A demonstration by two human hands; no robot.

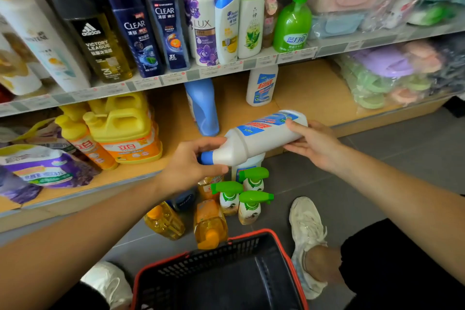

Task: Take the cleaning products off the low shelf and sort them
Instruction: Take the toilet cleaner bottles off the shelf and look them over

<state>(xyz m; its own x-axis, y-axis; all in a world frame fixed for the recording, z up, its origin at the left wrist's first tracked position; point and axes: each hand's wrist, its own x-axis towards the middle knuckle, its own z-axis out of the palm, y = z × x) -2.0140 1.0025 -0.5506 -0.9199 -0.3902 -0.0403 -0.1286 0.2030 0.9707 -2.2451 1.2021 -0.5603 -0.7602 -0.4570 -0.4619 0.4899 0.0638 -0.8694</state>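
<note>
White cleaner bottle (256, 138) held sideways just before the low shelf (309, 88), smooth plastic, my left hand (191, 166) curled round its narrow neck, blue cap (206, 158) half hidden, my right hand (312, 143) clasping the base, label too blurred to read

LUX bottle (204, 25) reads easiest. Left of it, the dark blue bottle (167, 25) says CLEAR plus 3X, the next dark blue one (136, 30) says CLEAR too, then adidas VICTORY LEAGUE on the dark bottle (100, 40). Right of it, green pump bottle (293, 25): 蓝月亮. Below-left, yellow jugs (125, 131): 立白. Below-right, standing white bottle (261, 85): 超威. Price tags (151, 82) are too blurry.
</note>
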